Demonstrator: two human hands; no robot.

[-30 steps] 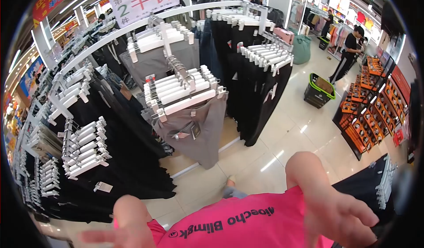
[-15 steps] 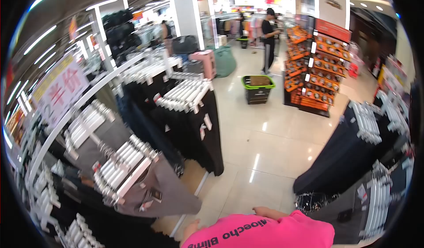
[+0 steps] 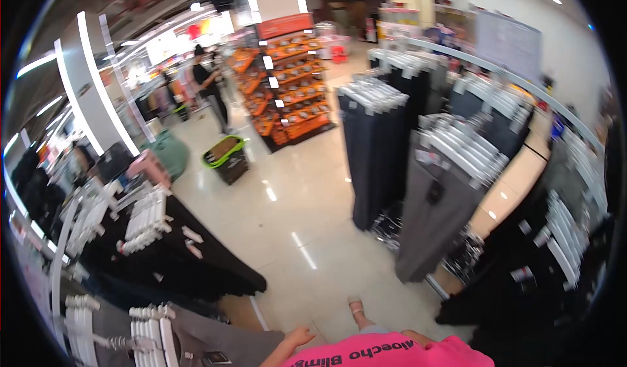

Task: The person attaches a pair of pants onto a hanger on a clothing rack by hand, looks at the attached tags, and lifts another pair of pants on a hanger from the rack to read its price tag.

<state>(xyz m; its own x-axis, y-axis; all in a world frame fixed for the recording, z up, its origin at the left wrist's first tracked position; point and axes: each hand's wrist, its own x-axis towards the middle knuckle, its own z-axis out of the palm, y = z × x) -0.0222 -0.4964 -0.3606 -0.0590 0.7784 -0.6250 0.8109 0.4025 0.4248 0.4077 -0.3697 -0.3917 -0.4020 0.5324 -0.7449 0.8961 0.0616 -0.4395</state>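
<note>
My left hand (image 3: pixel 299 337) hangs low beside the pink shirt (image 3: pixel 379 352), holding nothing, its fingers loose and partly apart. Nearest to it are grey trousers (image 3: pixel 225 334) on white hangers (image 3: pixel 153 337) at the lower left, with a gap between. Of my right arm (image 3: pixel 417 337) only a small part shows past the shirt's edge; its fingers are hidden. A foot in a light sandal (image 3: pixel 354 307) is on the tiled floor ahead of the shirt.
Black trousers (image 3: pixel 196 246) hang at left; dark trousers (image 3: pixel 369 158) and grey trousers (image 3: pixel 428 217) hang at right. Ahead on the floor are a black-and-green basket (image 3: pixel 226 168) and an orange display rack (image 3: pixel 294 86). A person in black (image 3: pixel 209 86) stands behind the basket.
The view has swung right, so the basket, orange rack and left-hand clothes shift left. More of the right-hand racks shows. A sandalled foot has come into view, and my left hand shows more fully.
</note>
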